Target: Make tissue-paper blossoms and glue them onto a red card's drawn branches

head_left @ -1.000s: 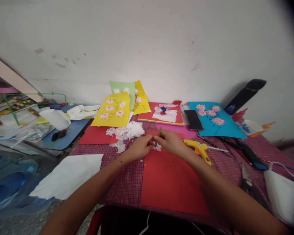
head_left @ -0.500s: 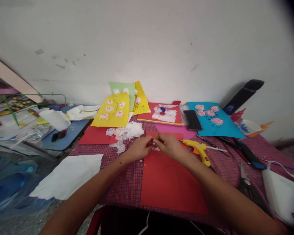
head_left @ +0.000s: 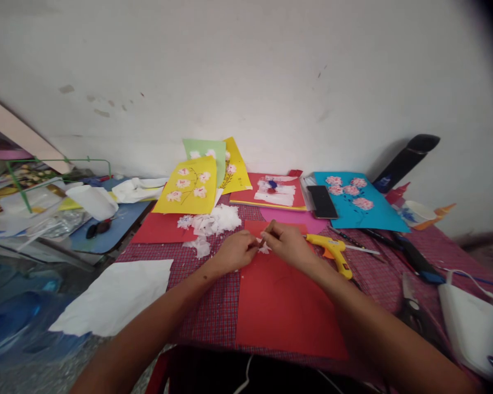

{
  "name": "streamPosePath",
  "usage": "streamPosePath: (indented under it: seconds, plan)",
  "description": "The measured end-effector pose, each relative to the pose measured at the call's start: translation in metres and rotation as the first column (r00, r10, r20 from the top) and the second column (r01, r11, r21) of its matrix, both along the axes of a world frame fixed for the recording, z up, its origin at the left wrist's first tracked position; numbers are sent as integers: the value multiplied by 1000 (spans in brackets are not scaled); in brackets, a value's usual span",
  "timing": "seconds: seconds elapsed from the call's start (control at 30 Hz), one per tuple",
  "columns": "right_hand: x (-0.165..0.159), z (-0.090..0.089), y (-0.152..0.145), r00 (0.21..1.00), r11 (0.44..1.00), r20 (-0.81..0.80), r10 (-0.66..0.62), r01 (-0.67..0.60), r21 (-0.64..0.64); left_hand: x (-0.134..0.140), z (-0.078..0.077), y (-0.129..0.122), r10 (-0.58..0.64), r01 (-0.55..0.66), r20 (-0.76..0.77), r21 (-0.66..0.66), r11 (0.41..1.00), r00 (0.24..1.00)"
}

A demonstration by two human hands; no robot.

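A red paper sheet (head_left: pixel 287 306) lies in front of me. At its upper end is a small crumpled white paper piece (head_left: pixel 264 247). My right hand (head_left: pixel 287 243) is closed in a pinch on a thin brown stick, whose lower end meets the white piece. From the left, my left hand (head_left: pixel 239 250) reaches to the same spot, fingers pressed together beside the white piece; what they pinch, if anything, is hidden. A yellow glue gun (head_left: pixel 328 243) lies just right of my right hand.
Torn white paper scraps (head_left: pixel 216 220) are heaped behind my left hand. Sheets with paper blossoms, one yellow (head_left: pixel 189 189) and one blue (head_left: pixel 349 210), stand at the back. A phone (head_left: pixel 322 201), scissors (head_left: pixel 413 309) and a white box (head_left: pixel 472 328) are at right.
My fingers have shifted slightly over the white piece. The brown stick in my right hand now shows more plainly, and the hands sit a little further apart.
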State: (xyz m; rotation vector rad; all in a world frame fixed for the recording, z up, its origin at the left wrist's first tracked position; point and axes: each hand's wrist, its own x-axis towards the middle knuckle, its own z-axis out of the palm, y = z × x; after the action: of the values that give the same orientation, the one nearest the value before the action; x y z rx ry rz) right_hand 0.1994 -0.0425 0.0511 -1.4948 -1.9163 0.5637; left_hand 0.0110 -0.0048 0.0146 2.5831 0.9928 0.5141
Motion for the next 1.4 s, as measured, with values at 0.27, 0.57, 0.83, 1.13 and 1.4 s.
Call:
streamPosePath:
  seconds: [0.27,0.57,0.83,1.13,1.4]
  plan:
    - [0,8,-3,998,998,-46,-38,41,55,1,3,-3,9,-9,6,-37,999,1000]
    - [20,11,-25,976,997,-202,-80,82,3,-66,35,17,305,-308,64,30,951,950]
    - [10,9,-34,963,997,-259,-77,72,-27,-88,34,31,382,-374,-117,91,923,917]
    - [13,9,-36,954,996,-289,-82,73,-42,-80,23,24,443,-409,-215,186,894,870]
    - [5,14,-41,918,996,-395,-5,-29,-79,-90,31,16,459,-446,40,-171,878,888]
